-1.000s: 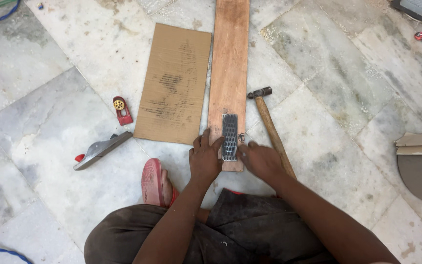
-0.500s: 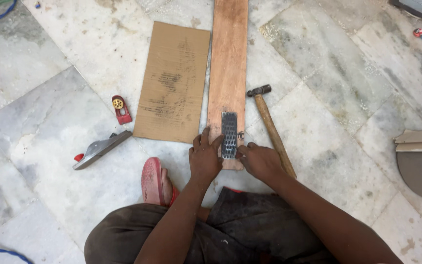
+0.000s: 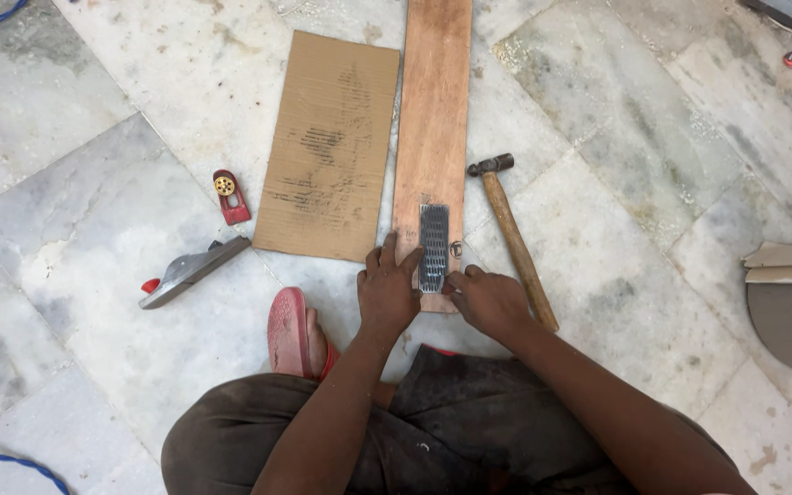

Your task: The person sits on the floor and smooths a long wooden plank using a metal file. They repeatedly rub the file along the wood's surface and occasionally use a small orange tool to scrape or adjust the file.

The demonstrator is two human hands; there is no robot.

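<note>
The floor is of pale marble tiles [image 3: 139, 367]. Nearest, the left hand [image 3: 387, 295] and the right hand [image 3: 490, 300] press with bent fingers on both sides of a grey perforated metal plate [image 3: 434, 247]. It lies on a long reddish wooden plank [image 3: 433, 128], whose far end is cut off. A wooden-handled hammer [image 3: 513, 236] is just right; its handle end is hidden by the right hand.

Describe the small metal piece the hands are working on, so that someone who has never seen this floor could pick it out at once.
Find the long reddish wooden plank lying on the marble floor, between the cardboard sheet and the hammer. At its near end, between the left hand and right hand, lies a narrow grey metal strip, the only perforated, shiny thing there.
</note>
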